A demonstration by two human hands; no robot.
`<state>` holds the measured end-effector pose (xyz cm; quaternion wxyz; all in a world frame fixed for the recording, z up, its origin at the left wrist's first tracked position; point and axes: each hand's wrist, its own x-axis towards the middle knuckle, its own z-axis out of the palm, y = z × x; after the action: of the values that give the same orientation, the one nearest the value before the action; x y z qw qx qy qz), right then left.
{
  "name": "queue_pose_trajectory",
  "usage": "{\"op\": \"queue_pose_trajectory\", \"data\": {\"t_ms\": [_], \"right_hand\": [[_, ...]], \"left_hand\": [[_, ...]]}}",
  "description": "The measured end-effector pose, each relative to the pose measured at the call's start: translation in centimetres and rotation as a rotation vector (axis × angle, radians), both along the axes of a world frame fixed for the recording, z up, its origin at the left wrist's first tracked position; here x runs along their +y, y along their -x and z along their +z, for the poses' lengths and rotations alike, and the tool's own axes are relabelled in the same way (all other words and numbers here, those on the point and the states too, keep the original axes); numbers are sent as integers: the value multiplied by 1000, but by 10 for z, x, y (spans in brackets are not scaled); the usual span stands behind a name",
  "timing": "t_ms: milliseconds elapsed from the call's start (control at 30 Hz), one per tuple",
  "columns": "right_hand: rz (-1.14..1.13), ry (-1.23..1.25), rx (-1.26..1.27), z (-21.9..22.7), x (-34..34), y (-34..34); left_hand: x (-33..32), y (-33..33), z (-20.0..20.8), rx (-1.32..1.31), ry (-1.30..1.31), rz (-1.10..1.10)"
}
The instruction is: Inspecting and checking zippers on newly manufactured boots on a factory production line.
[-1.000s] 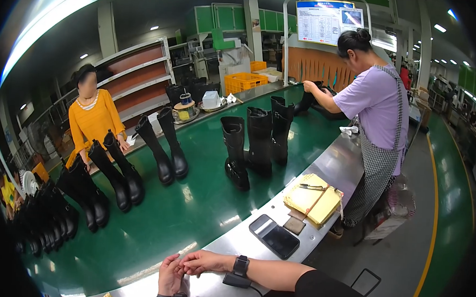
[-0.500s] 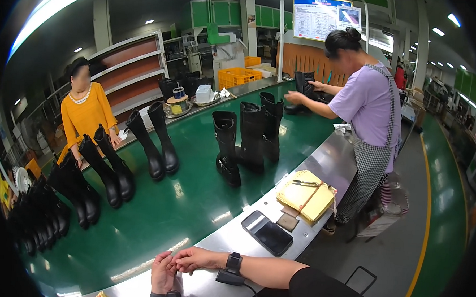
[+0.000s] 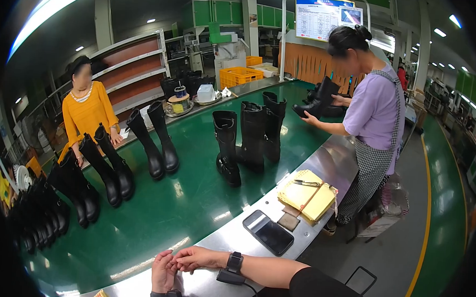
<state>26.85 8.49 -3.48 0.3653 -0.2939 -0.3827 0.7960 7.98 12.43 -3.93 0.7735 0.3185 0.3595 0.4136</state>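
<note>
Over the metal edge of the green belt table, my left hand (image 3: 163,272) and my right hand (image 3: 197,257) meet at the fingertips. Both sets of fingers are curled and pressed together; whatever lies between them, if anything, is too small to see. Bands with dark devices circle both wrists. Closest to my right hand is a black smartphone (image 3: 268,232), flat on the metal edge. Beyond it lies a stack of yellow paper slips (image 3: 306,196) under a band, with a pen (image 3: 306,183) on top and a small brown pad (image 3: 288,221) beside it.
Black boots (image 3: 252,136) stand upright mid-belt; several more pairs (image 3: 107,166) line the left. A co-worker in purple (image 3: 375,101) holds a black boot (image 3: 320,98) at far right. Another person in yellow (image 3: 88,110) stands across the belt. Behind it sits a yellow crate (image 3: 241,75).
The co-worker in purple has lifted a boot off the belt and tilted it, drawing it toward their body. My hands stay almost still, fingertips together.
</note>
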Motion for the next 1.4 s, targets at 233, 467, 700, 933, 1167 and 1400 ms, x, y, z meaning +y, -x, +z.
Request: {"op": "queue_pose_trajectory", "data": {"t_ms": [233, 467, 700, 933, 1167, 1400], "right_hand": [[-23, 9, -5, 2, 0, 0], [-7, 1, -27, 5, -1, -1], [-29, -8, -26, 4, -2, 0], [-32, -3, -20, 6, -2, 0], [-20, -1, -46, 5, -1, 0], [-13, -14, -49, 2, 0, 0]], "left_hand": [[0, -1, 1, -2, 2, 1], [-1, -2, 2, 0, -6, 14], [0, -2, 1, 8, -5, 8], [-2, -3, 5, 14, -3, 19], [-2, -3, 5, 11, -9, 14], [-1, -3, 3, 5, -11, 18]]}}
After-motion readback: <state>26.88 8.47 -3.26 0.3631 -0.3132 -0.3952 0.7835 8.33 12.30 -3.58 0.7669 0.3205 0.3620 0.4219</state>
